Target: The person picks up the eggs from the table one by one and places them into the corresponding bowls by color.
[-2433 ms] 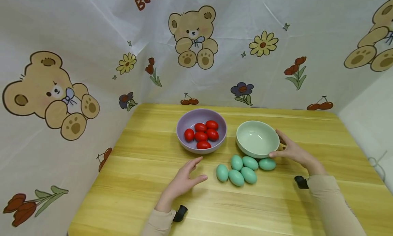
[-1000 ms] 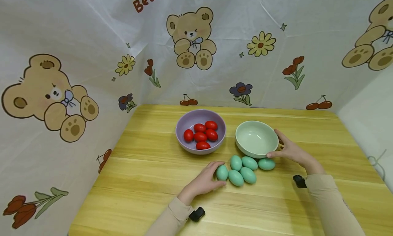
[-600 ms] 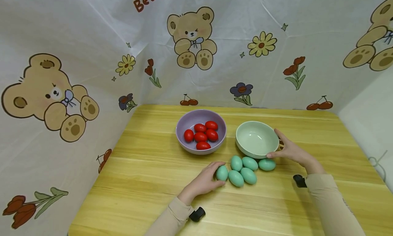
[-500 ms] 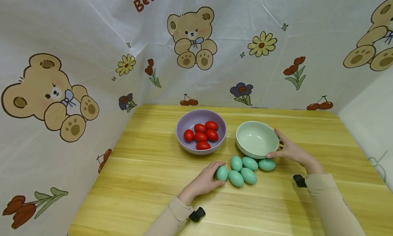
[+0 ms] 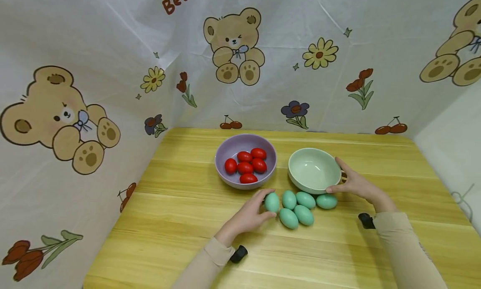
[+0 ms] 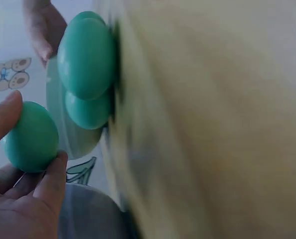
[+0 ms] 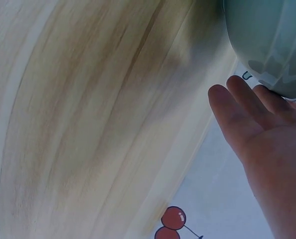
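My left hand [image 5: 246, 216] pinches a green egg [image 5: 272, 203] between thumb and fingers. In the left wrist view that egg [image 6: 32, 138] shows apart from the table surface. Just to its right lie several more green eggs [image 5: 305, 215] in a loose cluster on the table. Behind them stands a pale green bowl [image 5: 313, 170] with nothing inside. My right hand [image 5: 358, 185] rests against this bowl's right side, thumb at the front rim. The right wrist view shows the fingers [image 7: 237, 112] fairly straight beside the bowl wall.
A purple bowl [image 5: 222, 178] with several red eggs [image 5: 245, 168] stands left of the green one, behind my left hand. Both bowls are on a wooden table [image 5: 180, 222]. A bear-printed cloth [image 5: 127, 38] hangs along the back and left edges.
My left hand came in from the left, took hold of the leftmost green egg and now has it up off the table, slightly farther back. The right hand stayed at the bowl.
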The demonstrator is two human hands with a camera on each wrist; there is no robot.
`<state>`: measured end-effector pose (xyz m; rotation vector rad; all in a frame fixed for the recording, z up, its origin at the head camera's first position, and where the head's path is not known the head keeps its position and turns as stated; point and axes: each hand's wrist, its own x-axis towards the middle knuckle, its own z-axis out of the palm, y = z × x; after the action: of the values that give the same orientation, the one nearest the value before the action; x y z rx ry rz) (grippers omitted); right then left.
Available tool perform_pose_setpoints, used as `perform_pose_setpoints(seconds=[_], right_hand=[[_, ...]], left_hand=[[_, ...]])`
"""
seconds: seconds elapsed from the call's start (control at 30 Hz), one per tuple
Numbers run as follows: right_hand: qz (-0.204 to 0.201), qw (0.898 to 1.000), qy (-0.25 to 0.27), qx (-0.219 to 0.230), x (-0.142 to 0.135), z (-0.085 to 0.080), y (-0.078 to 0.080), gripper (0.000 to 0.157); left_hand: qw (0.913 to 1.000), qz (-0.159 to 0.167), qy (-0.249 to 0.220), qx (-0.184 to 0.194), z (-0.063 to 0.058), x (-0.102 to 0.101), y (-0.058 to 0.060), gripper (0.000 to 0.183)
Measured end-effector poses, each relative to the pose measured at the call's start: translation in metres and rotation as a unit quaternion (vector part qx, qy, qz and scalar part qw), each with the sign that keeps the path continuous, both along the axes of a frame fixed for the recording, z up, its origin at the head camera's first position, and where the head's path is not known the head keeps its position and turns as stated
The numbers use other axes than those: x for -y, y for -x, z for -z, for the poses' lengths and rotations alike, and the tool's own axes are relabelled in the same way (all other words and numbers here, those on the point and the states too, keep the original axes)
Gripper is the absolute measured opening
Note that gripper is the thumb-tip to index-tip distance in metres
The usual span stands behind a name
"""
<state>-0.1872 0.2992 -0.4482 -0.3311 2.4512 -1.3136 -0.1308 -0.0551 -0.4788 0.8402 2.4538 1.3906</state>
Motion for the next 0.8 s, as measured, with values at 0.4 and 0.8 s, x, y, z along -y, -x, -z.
perform_pose_setpoints(seconds=[0.4,0.8], right_hand=[[0.003,1.000,0.010,0.002,-0.003,0.000,0.001,0.109],[0.005,1.000,0.009,0.009,-0.002,0.000,0.000,0.110]], left_hand=[[0.9984,0.032,-0.042,-0.018,-0.038,-0.045,0.034,0.065],[0.9998,-0.010,0.015,-0.007,-0.043,-0.089,0.073,0.064]])
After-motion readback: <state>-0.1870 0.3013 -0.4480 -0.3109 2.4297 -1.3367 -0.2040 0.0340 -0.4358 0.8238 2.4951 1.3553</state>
